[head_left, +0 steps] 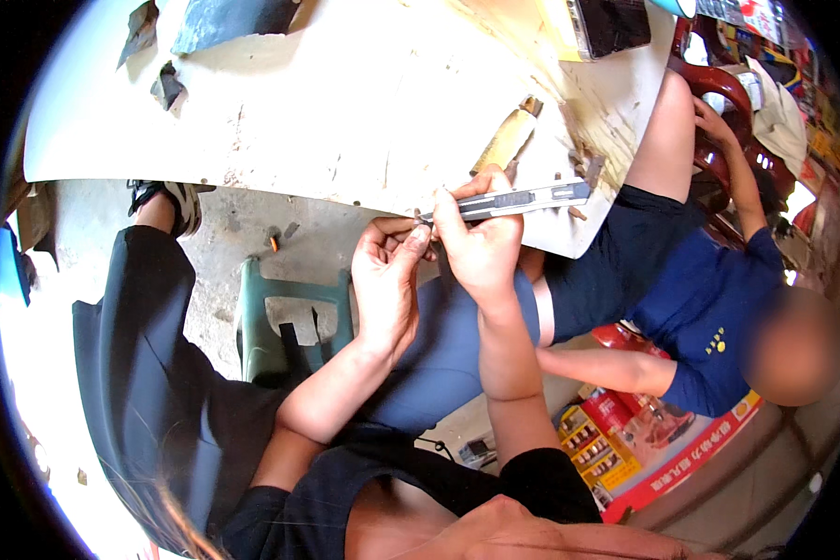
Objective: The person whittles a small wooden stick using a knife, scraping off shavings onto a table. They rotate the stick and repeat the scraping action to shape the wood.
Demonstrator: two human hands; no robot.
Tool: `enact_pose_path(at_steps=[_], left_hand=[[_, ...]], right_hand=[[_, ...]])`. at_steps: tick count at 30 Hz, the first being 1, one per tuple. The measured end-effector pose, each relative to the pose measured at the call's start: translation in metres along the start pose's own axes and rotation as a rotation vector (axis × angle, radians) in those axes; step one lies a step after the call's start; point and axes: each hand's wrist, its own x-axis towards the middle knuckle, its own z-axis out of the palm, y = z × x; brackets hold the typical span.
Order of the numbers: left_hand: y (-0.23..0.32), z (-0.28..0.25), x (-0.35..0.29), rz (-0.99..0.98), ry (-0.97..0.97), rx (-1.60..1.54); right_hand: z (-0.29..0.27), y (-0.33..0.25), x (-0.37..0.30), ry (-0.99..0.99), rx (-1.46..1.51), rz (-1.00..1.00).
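Note:
My right hand (pixel 481 245) is wrapped round a grey and black utility knife (pixel 537 197), its cutting end pointing left toward my left hand. Thumb and fingers of my left hand (pixel 388 280) are pinched together at that end, on something small and dark that I cannot make out. Both hands meet just over the near edge of the white table (pixel 327 121). Beyond my right hand, a yellow-handled tool (pixel 506 138) lies on the tabletop.
Dark scraps (pixel 167 86) and a blue-grey sheet (pixel 229 26) lie at the far left, a black phone-like device (pixel 616 25) at the far right. Under the table edge stands a green plastic stool (pixel 252 322). A person in a navy shirt (pixel 695 313) sits close on the right.

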Motion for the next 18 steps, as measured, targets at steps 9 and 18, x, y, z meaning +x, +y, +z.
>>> enact_pose_path(at_steps=[9,18], left_hand=[[-0.0025,-0.0018,0.0001,0.002,0.004,0.032],[-0.0030,-0.0034,0.0005,0.002,0.004,0.034]], right_hand=[[-0.0011,0.0007,0.0008,0.010,-0.013,-0.002],[-0.0002,0.0031,0.0016,-0.002,-0.033,-0.013]])
